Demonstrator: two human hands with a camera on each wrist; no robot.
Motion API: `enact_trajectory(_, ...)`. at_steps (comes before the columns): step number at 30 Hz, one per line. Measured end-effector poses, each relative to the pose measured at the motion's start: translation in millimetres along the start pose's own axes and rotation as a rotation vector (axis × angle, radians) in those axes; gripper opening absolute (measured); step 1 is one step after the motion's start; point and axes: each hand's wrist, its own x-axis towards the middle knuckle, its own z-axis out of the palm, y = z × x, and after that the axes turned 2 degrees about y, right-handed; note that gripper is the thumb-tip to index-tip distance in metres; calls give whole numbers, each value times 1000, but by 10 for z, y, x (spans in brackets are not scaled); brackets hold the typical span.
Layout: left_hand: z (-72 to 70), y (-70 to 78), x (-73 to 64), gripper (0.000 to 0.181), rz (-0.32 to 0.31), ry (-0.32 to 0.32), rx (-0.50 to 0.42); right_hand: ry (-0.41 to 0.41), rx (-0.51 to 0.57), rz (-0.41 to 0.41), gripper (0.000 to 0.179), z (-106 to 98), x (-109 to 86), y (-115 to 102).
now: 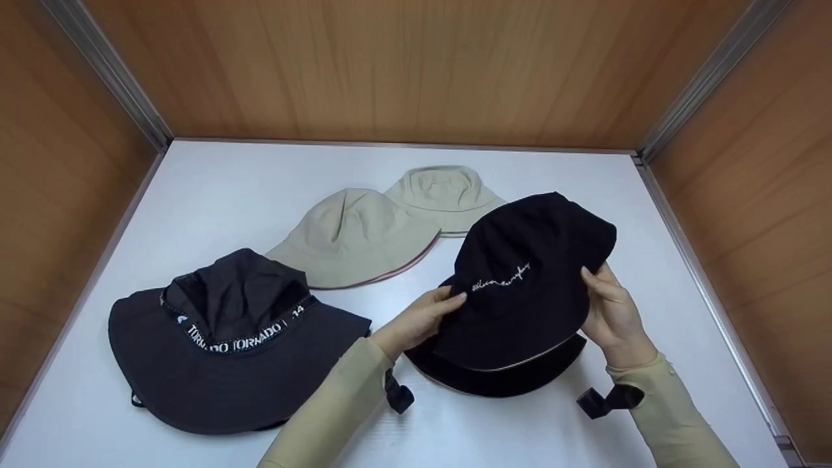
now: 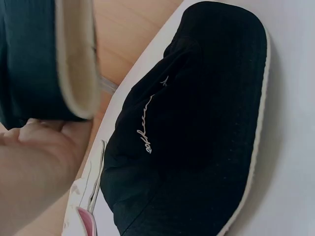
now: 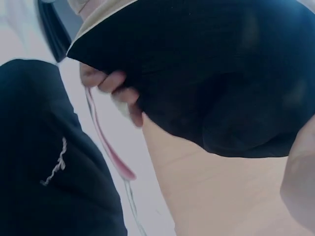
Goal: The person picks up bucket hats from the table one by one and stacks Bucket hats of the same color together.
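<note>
Both hands hold a black bucket hat [image 1: 520,312] with white script lettering, raised over the table. The left hand [image 1: 416,322] grips its left side, thumb on the outside. On the right side, the right hand [image 1: 614,315] pinches it with the thumb in front; its other fingers are partly hidden behind the fabric. Beneath lies a second black bucket hat [image 1: 497,383], mostly covered in the head view. The left wrist view shows white script on that lower hat [image 2: 197,123] and a pale edge along its brim. Left-hand fingers [image 3: 108,81] show under the held hat in the right wrist view.
A dark wide-brimmed hat [image 1: 214,383] with a lettered band lies at left on the white table [image 1: 247,175]. Behind, a beige bucket hat [image 1: 364,240] with a reddish brim edge overlaps a pale bucket hat [image 1: 442,195]. Wooden panels [image 1: 416,71] enclose the table's back and sides.
</note>
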Motion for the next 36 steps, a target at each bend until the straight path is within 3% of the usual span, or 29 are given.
enact_trajectory(5, -15, 12, -36, 40, 93, 147, 73, 93, -78, -14, 43, -169, -80, -54)
enact_trajectory(13, -104, 214, -141, 40, 251, 193, 256, 226, -269, 35, 42, -488, -255, -85)
enact_trajectory(19, -33, 404, -239, 39, 331, 146, 381, 358, -450, 175, 36, -665, -336, -38)
enact_trajectory(24, 92, 536, -340, 36, 351, 87, 455, 348, -511, 325, 35, -811, -371, -40)
enact_trajectory(27, 153, 601, -400, 33, 379, 62, 504, 364, -616, 412, 29, -887, -360, -66)
enact_trajectory(31, 232, 663, -448, 26, 418, 23, 566, 445, -864, 431, 14, -919, -299, -117)
enact_trajectory(33, 269, 682, -461, 22, 438, -18, 576, 466, -991, 412, 18, -909, -230, -129)
enact_trajectory(36, 317, 700, -477, 20, 456, -80, 564, 408, -1119, 391, 30, -873, -96, -122)
